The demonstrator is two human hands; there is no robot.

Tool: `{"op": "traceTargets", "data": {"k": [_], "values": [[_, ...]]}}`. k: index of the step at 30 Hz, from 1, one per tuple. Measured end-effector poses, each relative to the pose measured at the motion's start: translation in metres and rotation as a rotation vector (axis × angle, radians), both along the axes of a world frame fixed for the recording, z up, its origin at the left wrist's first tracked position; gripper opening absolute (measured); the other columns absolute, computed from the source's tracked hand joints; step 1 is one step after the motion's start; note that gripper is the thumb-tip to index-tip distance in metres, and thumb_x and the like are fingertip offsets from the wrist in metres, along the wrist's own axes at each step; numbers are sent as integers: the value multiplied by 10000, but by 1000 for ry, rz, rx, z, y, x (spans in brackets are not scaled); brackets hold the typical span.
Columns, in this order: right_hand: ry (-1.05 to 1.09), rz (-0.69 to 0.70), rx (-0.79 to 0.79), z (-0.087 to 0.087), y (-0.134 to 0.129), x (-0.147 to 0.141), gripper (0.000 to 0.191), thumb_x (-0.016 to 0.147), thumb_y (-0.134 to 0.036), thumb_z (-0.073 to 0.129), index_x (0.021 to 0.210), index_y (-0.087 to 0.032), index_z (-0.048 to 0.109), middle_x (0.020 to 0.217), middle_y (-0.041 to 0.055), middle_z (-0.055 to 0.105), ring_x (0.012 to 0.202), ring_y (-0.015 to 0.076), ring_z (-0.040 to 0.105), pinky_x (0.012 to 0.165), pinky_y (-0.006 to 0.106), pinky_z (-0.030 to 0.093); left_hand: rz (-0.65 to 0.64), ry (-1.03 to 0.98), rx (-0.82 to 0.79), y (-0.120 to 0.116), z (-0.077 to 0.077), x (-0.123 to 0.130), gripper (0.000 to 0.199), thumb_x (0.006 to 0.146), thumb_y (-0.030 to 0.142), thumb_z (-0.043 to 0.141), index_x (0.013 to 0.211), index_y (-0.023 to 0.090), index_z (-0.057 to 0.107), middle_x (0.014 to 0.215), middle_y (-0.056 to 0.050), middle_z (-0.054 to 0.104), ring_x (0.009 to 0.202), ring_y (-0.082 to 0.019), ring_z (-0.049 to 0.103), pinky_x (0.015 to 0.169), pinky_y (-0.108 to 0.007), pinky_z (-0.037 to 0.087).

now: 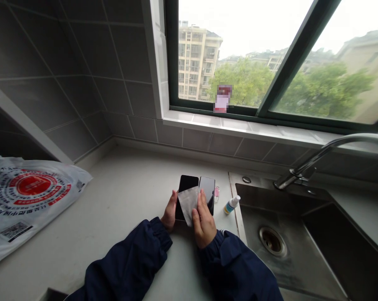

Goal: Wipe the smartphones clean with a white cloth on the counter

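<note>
the right hand [204, 221] presses a cloth [189, 202] over the phone [189, 181].

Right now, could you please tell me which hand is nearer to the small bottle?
The right hand: it is on the cloth, just left of the small bottle. The left hand is farther left, at the black phone's left edge.

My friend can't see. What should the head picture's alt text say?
Right hand holds a grey cloth over a black phone, left hand at that phone's edge, another phone alongside. A bottle stands near a sink by a window.
</note>
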State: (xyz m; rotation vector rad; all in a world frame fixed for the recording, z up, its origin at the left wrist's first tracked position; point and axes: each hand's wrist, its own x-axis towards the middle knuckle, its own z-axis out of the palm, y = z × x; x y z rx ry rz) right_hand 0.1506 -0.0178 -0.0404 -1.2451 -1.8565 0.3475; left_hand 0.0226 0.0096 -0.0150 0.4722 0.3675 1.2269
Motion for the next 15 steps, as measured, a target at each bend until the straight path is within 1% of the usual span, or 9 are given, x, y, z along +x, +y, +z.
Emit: {"op": "traceTargets", "data": {"k": [3, 7, 9, 12, 15], "values": [[-59, -12, 35, -2, -4, -3, 588, 995, -205, 325, 1548, -180, 126, 1596, 97, 143, 1458, 290, 180, 1143, 520, 310, 54, 2, -6, 2, 0, -1, 624, 935, 542, 402, 1420, 150, 424, 1273, -163, 632, 1202, -315, 578, 1053, -448, 417], [-175, -21, 108, -2, -8, -7, 635, 967, -173, 344, 1551, -168, 94, 1594, 125, 129, 1454, 333, 170, 1087, 569, 359, 117, 10, -51, 4, 0, -3, 647, 913, 558, 441, 1410, 144, 434, 1266, -167, 632, 1181, -323, 590, 1053, -460, 414], [-224, -6, 133, -2, -10, -9, 653, 950, -156, 359, 1550, -170, 102, 1591, 125, 150, 1454, 342, 163, 1077, 576, 365, 148, 14, -82, 5, 1, -4, 662, 898, 569, 463, 1405, 144, 439, 1258, -167, 635, 1169, -323, 597, 1052, -463, 415], [-281, 36, 179, -2, -13, -10, 668, 934, -140, 377, 1550, -193, 124, 1577, 103, 216, 1457, 332, 159, 1096, 567, 339, 202, 40, -132, 5, 4, -4, 659, 885, 577, 485, 1371, 133, 473, 1220, -164, 654, 1148, -320, 608, 1042, -460, 423], [-345, 88, 195, 0, -15, -10, 684, 921, -149, 416, 1547, -177, 142, 1562, 107, 259, 1456, 335, 166, 1110, 570, 312, 228, 65, -154, 2, 8, -4, 641, 882, 590, 477, 1320, 123, 512, 1165, -159, 676, 1111, -317, 628, 1019, -458, 439]]}}
